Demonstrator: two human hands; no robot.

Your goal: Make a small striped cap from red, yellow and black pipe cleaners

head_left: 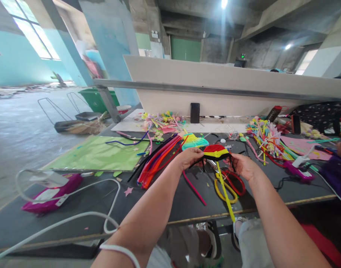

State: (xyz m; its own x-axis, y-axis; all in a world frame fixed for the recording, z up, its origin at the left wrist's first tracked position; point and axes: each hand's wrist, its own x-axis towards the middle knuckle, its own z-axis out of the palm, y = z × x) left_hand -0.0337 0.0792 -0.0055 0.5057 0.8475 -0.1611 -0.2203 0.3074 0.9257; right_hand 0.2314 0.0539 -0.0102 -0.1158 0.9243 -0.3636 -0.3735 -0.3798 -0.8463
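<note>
My left hand [190,157] and my right hand [244,166] pinch opposite ends of a rounded pipe-cleaner piece [215,151], banded red, yellow and black. It is held up over the front part of the table. A long yellow pipe cleaner [225,191] hangs beneath it past the table edge; whether the two are joined I cannot tell. Behind the hands on the table lies a similar yellow and turquoise piece [195,141]. Below the held piece are scissors with red and yellow handles [237,185], partly covered. Left of my left hand rests a bundle of red, orange, purple and black pipe cleaners [156,163].
A green sheet [94,153] covers the table's left side. Purple power strips [54,193] with white cables sit at both sides. A phone [195,112] leans against the white board [164,98]. Colourful clippings [267,139] pile up right of it; another person's sleeve [335,175] shows far right.
</note>
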